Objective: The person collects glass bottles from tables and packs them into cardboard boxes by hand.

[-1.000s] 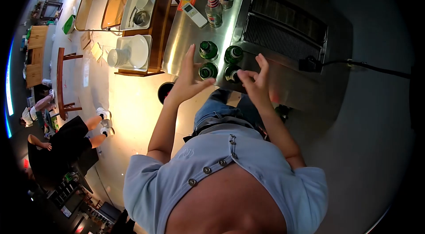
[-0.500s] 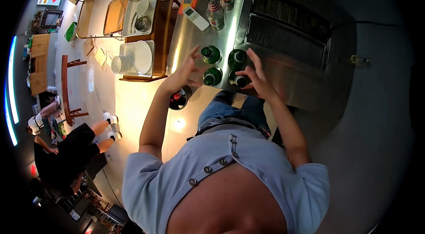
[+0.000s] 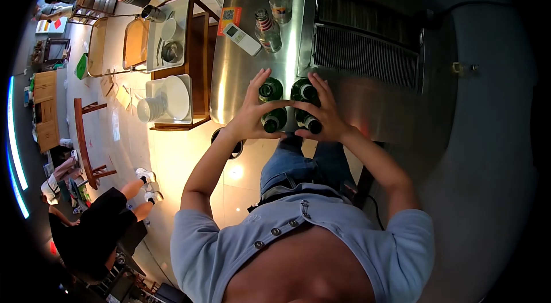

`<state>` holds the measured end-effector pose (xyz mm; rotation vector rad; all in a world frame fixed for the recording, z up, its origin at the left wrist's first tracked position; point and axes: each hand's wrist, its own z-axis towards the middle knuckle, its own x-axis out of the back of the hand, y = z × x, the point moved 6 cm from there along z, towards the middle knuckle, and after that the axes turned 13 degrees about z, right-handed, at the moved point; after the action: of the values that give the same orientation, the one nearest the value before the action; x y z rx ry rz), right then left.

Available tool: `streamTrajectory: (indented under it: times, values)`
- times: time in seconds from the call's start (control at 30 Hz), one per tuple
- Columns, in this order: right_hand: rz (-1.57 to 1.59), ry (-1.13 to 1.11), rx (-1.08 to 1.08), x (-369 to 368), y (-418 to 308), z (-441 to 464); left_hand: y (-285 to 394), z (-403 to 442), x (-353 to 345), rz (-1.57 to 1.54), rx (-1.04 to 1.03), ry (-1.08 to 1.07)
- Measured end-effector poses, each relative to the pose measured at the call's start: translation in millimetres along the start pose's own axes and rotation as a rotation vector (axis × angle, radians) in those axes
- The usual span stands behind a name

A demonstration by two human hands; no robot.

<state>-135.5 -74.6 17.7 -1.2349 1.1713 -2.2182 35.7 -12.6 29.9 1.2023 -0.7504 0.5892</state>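
Several green glass bottles (image 3: 271,90) stand close together at the near edge of the metal counter (image 3: 236,80). My left hand (image 3: 251,116) curves round the group from the left, its thumb reaching across the front pair. From the other side my right hand (image 3: 332,113) wraps the bottles, fingers along the outer side and thumb stretched inward. The two thumbs come together over the middle of the group. Parts of the front bottles are hidden behind the hands. Farther back stand two clear glass bottles (image 3: 267,32), with a white remote control (image 3: 243,39) beside them.
A slatted grille (image 3: 364,53) is set into the counter at the right. An orange card with a code (image 3: 229,20) lies by the remote. To the left is a wooden cart (image 3: 198,68) with dish trays. A person in black (image 3: 94,225) is at the lower left.
Both hands have closed in from the sides around the green bottles, where they had been spread beside them. The camera view has shifted, so the counter sits lower and further left.
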Motion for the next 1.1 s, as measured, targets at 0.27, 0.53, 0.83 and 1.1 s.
streamTrajectory:
  times: [0.27, 0.53, 0.83, 1.1]
  values:
    - [0.186, 0.156, -0.080, -14.2, -1.1, -3.9, 1.2, -5.3, -16.2, -0.066, 0.138, 0.205]
    - [0.230, 0.278, 0.007, -16.4, -11.3, -14.8, 8.8, -17.8, -31.2, -0.136, 0.046, 0.429]
    - [0.318, 0.122, 0.211, -15.3, -74.6, -22.4, 73.2, -86.9, -10.1, -0.081, 0.234, 0.678]
    - [0.549, -0.394, 0.430, -84.5, -164.1, -24.4, 163.7, -212.8, -2.8, 0.153, 0.519, 1.055]
